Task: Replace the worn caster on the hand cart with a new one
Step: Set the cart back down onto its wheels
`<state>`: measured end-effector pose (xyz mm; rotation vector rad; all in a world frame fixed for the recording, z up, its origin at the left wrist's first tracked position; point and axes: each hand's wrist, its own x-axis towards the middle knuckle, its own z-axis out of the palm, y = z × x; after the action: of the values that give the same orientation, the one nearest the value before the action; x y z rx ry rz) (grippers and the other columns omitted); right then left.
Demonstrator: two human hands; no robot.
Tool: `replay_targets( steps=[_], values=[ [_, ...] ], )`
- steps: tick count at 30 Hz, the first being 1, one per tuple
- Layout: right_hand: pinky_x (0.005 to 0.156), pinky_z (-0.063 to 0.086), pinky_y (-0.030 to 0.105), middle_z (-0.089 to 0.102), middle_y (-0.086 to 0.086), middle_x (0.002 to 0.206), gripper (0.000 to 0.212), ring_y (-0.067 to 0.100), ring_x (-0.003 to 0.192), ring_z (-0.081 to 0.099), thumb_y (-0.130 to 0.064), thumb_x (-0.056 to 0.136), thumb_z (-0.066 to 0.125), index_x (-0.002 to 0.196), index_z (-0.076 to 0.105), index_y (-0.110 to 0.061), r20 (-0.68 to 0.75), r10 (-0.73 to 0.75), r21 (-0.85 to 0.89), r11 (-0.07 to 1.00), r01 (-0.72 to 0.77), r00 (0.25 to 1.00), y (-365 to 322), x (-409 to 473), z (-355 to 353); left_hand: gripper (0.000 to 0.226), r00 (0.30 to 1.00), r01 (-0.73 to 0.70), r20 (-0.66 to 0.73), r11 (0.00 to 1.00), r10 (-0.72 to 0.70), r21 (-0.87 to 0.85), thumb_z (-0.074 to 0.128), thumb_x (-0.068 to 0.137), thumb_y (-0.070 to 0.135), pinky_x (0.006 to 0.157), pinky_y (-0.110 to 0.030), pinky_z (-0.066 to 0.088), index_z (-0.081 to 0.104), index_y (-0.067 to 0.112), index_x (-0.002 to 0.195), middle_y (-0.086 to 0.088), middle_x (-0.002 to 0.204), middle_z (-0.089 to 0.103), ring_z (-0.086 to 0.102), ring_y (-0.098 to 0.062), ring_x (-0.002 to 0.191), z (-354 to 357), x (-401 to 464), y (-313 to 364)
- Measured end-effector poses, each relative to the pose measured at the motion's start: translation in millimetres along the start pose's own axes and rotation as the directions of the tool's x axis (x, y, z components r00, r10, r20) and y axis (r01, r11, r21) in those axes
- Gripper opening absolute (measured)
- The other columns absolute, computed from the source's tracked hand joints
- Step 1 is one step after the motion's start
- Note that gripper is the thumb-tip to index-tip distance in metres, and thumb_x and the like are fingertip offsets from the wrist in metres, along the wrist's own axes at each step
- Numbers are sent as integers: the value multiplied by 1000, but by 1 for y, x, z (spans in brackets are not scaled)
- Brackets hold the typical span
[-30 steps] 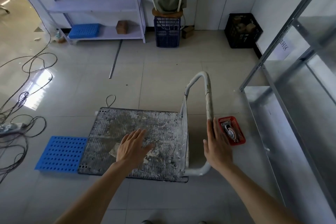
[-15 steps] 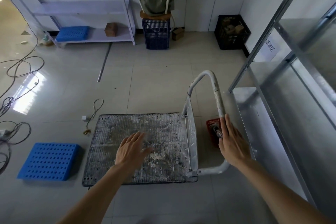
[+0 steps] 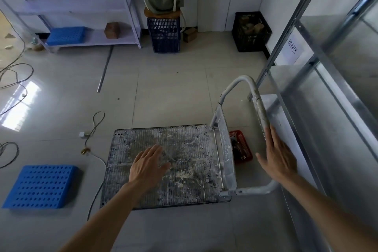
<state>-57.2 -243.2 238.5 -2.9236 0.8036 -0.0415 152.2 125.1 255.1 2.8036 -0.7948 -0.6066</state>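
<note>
While both hands (image 3: pixel 148 166) (image 3: pixel 278 154) spread over hand cart (image 3: pixel 163 161), wall sign (image 3: pixel 292 49) reads 退回区.

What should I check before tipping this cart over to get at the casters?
1. Left hand free: ok, open over the cart deck, holding nothing.
2. Right hand gripping the handle: not ok, fingers straight beside the bar, not wrapped round it.
3. Deck unloaded: ok, only dried grime on it.
4. Floor beside the cart: not ok, a cable runs along the deck's left edge, and the blue perforated tray lies further left.
5. Replacement caster ready: cannot tell, the red basket behind the handle frame holds something dark.
6. Worn caster identified: cannot tell, wheels are hidden under the deck.
</note>
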Motion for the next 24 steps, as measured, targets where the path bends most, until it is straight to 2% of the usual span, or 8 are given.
replay_targets(
  steps=[3, 7, 10, 13, 18, 24],
  values=[
    [100, 55, 42, -5, 12, 170, 115, 36, 143, 42, -43, 87, 74, 162, -7, -10, -8, 0, 41, 999, 0, 1000, 16, 0, 0, 71, 1000, -11, -5, 1000, 11, 1, 47, 100, 58, 123, -33, 17, 25, 28, 160, 6, 167, 19, 21, -16, 152, 4, 4, 11],
    [114, 43, 44, -10, 8, 170, 113, 32, 152, 26, -42, 89, 72, 162, -10, -15, -15, 13, 90, 996, -12, 1000, 34, 1, 0, 73, 1000, -18, -9, 1000, 18, -5, 48, 99, 59, 123, -34, 16, 24, 27, 160, 6, 168, 19, 20, -16, 153, 7, 13, 24],
    [116, 38, 45, -6, 7, 171, 111, 32, 152, 25, -40, 89, 73, 162, -6, -16, -32, 17, 119, 993, -13, 999, 46, 3, 2, 72, 999, -49, -18, 999, 50, 4, 47, 99, 58, 124, -35, 16, 25, 26, 160, 5, 167, 20, 20, -17, 153, 12, 18, 31],
    [115, 41, 47, -4, 6, 171, 105, 31, 152, 25, -37, 91, 71, 163, -3, -16, -46, 28, 155, 988, -21, 999, 52, 3, 2, 72, 998, -60, -27, 998, 60, 3, 47, 100, 58, 124, -35, 16, 26, 25, 160, 5, 167, 22, 21, -17, 153, 17, 21, 40],
    [111, 46, 47, -8, 1, 171, 107, 28, 154, 20, -41, 92, 69, 162, -10, -21, -49, 27, 192, 981, -17, 998, 52, 2, 2, 72, 998, -62, -13, 998, 62, 9, 45, 100, 58, 124, -35, 15, 25, 25, 160, 5, 167, 21, 20, -17, 153, 25, 22, 47],
    [116, 33, 39, -14, -2, 170, 114, 22, 157, 7, -49, 89, 70, 161, -14, -23, -32, 10, 225, 974, -2, 999, 32, 0, 3, 70, 998, -63, -10, 998, 64, 18, 46, 100, 58, 123, -34, 17, 26, 26, 160, 5, 167, 23, 22, -17, 152, 25, 14, 38]
  ],
)
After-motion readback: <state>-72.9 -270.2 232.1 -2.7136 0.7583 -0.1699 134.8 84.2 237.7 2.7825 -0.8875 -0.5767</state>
